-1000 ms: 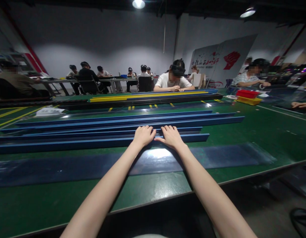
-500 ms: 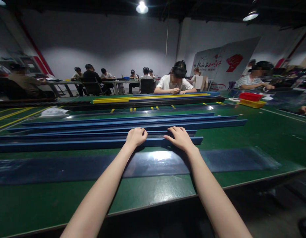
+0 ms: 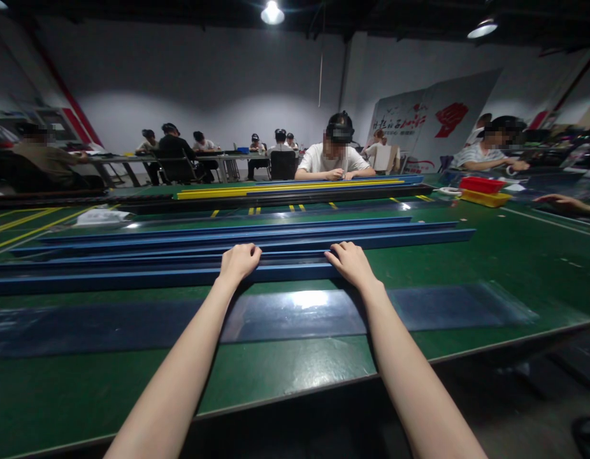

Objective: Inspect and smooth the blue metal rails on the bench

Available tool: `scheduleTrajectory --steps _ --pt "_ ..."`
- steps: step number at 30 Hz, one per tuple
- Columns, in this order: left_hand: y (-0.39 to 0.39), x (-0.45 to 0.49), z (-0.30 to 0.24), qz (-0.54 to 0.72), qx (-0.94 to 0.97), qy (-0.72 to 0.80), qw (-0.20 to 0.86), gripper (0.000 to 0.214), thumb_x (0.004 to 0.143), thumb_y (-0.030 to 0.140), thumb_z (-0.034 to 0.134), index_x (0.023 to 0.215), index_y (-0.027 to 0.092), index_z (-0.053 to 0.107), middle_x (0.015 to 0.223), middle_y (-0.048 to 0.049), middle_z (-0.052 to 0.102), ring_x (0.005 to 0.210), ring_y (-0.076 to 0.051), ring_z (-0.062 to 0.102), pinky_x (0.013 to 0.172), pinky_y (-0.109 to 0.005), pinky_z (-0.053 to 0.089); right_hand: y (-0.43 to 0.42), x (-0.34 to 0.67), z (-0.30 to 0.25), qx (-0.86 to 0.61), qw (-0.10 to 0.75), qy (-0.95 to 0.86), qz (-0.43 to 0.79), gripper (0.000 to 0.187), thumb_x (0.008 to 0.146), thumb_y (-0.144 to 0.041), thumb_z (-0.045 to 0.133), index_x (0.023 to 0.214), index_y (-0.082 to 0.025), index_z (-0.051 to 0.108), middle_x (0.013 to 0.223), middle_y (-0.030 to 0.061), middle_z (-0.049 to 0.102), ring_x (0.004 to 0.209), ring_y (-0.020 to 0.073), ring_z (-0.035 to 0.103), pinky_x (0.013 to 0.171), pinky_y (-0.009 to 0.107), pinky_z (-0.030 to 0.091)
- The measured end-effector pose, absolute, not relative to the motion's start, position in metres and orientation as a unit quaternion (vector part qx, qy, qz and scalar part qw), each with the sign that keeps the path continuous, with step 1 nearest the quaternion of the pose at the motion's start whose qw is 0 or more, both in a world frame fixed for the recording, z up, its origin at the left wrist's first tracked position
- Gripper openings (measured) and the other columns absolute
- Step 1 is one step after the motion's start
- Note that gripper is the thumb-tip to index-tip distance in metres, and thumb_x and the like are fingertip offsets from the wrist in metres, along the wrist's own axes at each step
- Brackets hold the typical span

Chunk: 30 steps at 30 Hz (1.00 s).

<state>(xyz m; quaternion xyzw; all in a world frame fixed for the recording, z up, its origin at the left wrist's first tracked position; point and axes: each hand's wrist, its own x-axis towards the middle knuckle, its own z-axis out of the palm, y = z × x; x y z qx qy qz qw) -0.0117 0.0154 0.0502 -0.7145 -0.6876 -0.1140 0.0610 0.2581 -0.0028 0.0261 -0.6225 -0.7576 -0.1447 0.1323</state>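
A long blue channel strip [image 3: 132, 278] with raised edges lies across the green table [image 3: 285, 376], its left part running out of view. My left hand [image 3: 239, 262] is curled over this strip, thumb on the near side and fingertips hidden behind. At the strip's right end my right hand [image 3: 352, 262] grips it, with the fingers bent over the edge. Just beyond lie more blue channel strips [image 3: 410, 238], roughly parallel. Between my forearms and on both sides, a clear flat plastic sheet [image 3: 285, 315] rests on the table nearer to me.
Farther back are yellow strips [image 3: 209, 192] and black strips [image 3: 285, 201]. A white bag [image 3: 101, 217] lies at left. Red [image 3: 481, 185] and yellow bins [image 3: 485, 199] stand at right. A co-worker [image 3: 336, 156] sits opposite; another person's hand [image 3: 562, 203] shows at the right edge.
The near blue channel strip has slid left, its right end now at my right hand. My left hand has moved left with it; my right hand has stayed nearly in place.
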Motion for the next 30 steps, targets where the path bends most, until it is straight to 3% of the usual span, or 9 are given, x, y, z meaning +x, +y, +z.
scheduleTrajectory --steps 5,15,22,30 --pt "0.021 0.008 0.054 -0.103 -0.726 -0.677 0.064 0.040 0.087 0.041 0.029 0.100 0.018 0.059 0.091 -0.0103 0.068 0.087 -0.026 0.063 0.070 -0.032 0.046 -0.001 0.256 0.022 -0.620 0.133 -0.754 -0.173 0.042 0.092 -0.045 0.029 0.098 -0.014 0.058 0.097 0.0106 0.061 0.093 0.0213 0.049 0.076 0.030 0.029" --pt "0.011 0.067 0.047 -0.120 -0.807 -0.570 0.098 0.037 0.090 0.029 0.026 0.089 0.017 0.062 0.098 -0.0078 0.066 0.093 -0.021 0.061 0.077 -0.031 0.044 -0.001 0.245 0.019 -0.594 0.139 -0.767 -0.199 0.047 0.091 -0.047 0.026 0.095 -0.014 0.058 0.095 0.0109 0.062 0.090 0.0214 0.049 0.074 0.031 0.027" --pt "0.009 0.083 0.039 -0.095 -0.813 -0.571 0.062 0.037 0.089 0.029 0.026 0.095 0.016 0.060 0.100 -0.0103 0.066 0.094 -0.024 0.060 0.080 -0.036 0.042 -0.005 0.242 0.024 -0.586 0.151 -0.773 -0.189 0.039 0.094 -0.033 0.025 0.089 -0.016 0.060 0.090 0.0080 0.064 0.088 0.0181 0.051 0.072 0.030 0.025" --pt "0.003 0.080 0.038 -0.107 -0.807 -0.578 0.060 0.036 0.088 0.024 0.027 0.098 0.016 0.060 0.100 -0.0103 0.065 0.095 -0.023 0.059 0.081 -0.035 0.039 -0.007 0.250 0.032 -0.620 0.187 -0.750 -0.136 0.038 0.092 -0.033 0.029 0.079 -0.019 0.062 0.084 0.0057 0.067 0.082 0.0158 0.056 0.069 0.027 0.027"
